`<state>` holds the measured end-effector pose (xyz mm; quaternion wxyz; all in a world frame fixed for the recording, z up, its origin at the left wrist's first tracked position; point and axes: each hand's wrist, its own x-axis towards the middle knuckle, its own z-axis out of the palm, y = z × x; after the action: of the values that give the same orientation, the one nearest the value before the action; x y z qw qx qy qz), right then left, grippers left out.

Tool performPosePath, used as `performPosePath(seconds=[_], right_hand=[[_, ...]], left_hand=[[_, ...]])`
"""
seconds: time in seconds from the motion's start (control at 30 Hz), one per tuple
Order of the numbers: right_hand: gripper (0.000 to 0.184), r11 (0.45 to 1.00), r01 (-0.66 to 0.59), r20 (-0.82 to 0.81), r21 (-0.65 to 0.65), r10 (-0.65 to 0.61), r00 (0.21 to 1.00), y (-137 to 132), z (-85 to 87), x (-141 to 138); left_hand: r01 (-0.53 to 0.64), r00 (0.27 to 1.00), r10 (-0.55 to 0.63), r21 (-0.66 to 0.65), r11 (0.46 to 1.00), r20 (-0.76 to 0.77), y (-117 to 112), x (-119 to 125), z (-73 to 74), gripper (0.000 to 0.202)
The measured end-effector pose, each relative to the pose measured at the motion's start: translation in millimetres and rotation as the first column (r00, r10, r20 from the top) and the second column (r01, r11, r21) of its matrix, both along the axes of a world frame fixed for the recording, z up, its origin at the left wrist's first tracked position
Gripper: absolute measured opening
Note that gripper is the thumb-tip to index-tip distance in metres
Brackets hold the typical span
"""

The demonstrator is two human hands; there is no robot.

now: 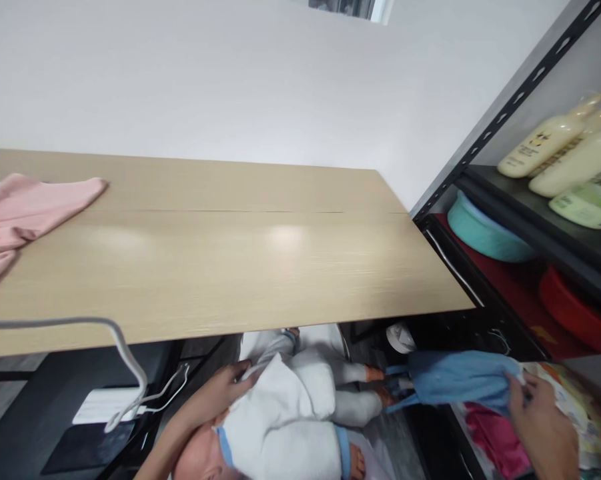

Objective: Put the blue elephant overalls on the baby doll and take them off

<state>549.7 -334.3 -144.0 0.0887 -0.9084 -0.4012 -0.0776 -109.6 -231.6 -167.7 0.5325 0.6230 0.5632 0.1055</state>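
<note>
A baby doll (290,407) in a white outfit with blue trim lies on its back at the bottom centre, just below the table edge. Its head is at the lower left and its feet point right. My left hand (233,387) holds the doll at its far side, near the arm and shoulder, with the fingertips partly hidden by the cloth. At the right, my right hand (543,413) pinches one end of a light blue cloth garment (460,380). The garment's other end has thin strap-like strips hanging by the doll's feet.
A wooden table (260,267) spans the view, with a pink garment (25,213) at its left. A grey cable (125,347) arches at the lower left. Shelves at right hold lotion bottles (540,147), a teal basin (490,233) and a red basin (575,310). Pink cloth (497,440) lies below.
</note>
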Motion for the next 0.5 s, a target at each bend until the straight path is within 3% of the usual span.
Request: performPosePath(seconds=[0.07,0.13,0.2,0.23,0.33,0.43,0.5], right_hand=[[0.077,0.998,0.063,0.067,0.016,-0.064,0.996,5,10.9,-1],[0.073,1.0,0.01,0.073,0.019,-0.011,0.997,16,16.4,-13],[0.059,0.978,-0.206,-0.003,0.012,0.207,0.978,35,15.4,-44],[0.052,0.943,-0.333,-0.03,0.014,0.334,0.942,46,12.4,-68],[0.044,0.68,-0.733,-0.211,-0.008,0.716,0.666,87,-6.3,-162],[0.029,0.472,-0.881,-0.312,-0.008,0.836,0.451,128,-31.8,-260],[0.024,0.32,-0.947,-0.385,0.005,0.875,0.294,150,-43.2,-305]], left_hand=[[0.01,1.0,-0.01,-0.004,1.0,-0.002,1,1,1.5,0.062],[0.0,1.0,0.0,0.002,1.0,-0.002,1,2,4.4,0.062],[-0.03,1.0,0.03,0.014,0.999,0.002,2,5,8.6,0.059],[-0.05,0.999,0.05,0.017,0.999,0.006,3,7,10.7,0.058],[-0.099,0.995,0.099,-0.011,0.995,0.002,5,10,14.6,0.058],[-0.212,0.975,0.21,-0.02,0.977,-0.069,6,4,7.6,0.071],[-0.275,0.958,0.272,-0.017,0.961,-0.09,2,-11,-5.4,0.084]])
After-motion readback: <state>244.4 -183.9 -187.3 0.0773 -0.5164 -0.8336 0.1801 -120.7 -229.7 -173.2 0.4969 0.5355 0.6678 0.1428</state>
